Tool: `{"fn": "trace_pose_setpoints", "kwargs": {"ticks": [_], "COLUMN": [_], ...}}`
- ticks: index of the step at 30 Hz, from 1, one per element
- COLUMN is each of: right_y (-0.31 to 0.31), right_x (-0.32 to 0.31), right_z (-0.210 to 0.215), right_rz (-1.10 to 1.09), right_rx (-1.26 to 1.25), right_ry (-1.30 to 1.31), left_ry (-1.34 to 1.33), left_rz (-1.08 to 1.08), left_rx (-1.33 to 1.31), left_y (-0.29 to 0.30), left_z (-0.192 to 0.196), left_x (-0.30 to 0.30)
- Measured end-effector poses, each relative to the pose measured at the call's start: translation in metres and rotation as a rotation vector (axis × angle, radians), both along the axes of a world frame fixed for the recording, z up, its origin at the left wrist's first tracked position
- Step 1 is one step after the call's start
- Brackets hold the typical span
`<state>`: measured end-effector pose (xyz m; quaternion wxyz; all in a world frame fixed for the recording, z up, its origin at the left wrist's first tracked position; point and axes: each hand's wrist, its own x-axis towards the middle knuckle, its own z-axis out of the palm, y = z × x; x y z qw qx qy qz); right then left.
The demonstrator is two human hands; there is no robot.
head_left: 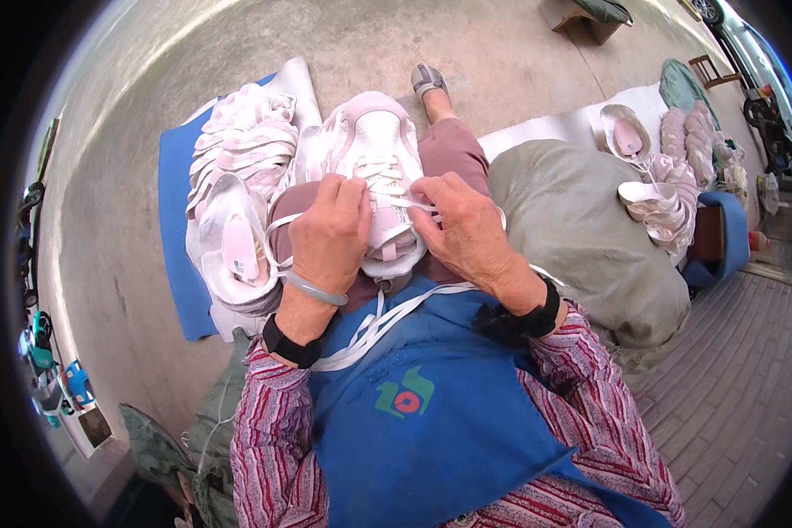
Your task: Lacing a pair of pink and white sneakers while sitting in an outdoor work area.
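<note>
A pale pink and white sneaker [378,128] rests on my lap, its toe pointing away from me. White shoelace [380,172] crosses its front in several rows. My left hand [327,238] is closed at the left edge of the eyelets, and a lace strand loops out beside it. At the right edge, my right hand [468,231] pinches a lace strand that runs across the tongue. The fingertips of the left hand are partly hidden, but a lace appears to pass into them. Loose white laces [370,330] lie over my blue apron [431,440].
Left of my lap, many similar shoes [242,141] sit stacked on a blue mat [180,238]. A grey-green cloth bundle [581,238] is close on my right. Beyond it are more shoes [669,194] and a blue container [726,238]. A wooden box [581,22] stands far ahead.
</note>
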<state>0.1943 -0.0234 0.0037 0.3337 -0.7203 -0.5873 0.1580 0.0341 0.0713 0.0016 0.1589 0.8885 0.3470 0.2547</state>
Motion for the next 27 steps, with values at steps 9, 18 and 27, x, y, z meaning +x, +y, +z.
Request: {"fn": "trace_pose_setpoints", "kwargs": {"ticks": [9,18,27], "right_y": [-0.004,-0.002,-0.003], "right_x": [0.002,0.012,0.034], "right_z": [0.000,-0.010,-0.002], "right_rz": [0.069,0.042,0.154], "right_rx": [-0.048,-0.027,0.039], "right_ry": [-0.046,-0.058,-0.215], "left_ry": [-0.167,-0.216,-0.038], "left_rz": [0.009,0.133,0.107], "left_rx": [-0.427,-0.731,-0.525], "left_y": [0.025,0.029,0.032], "left_z": [-0.011,-0.017,-0.022], "left_x": [-0.006,-0.018,-0.019]}}
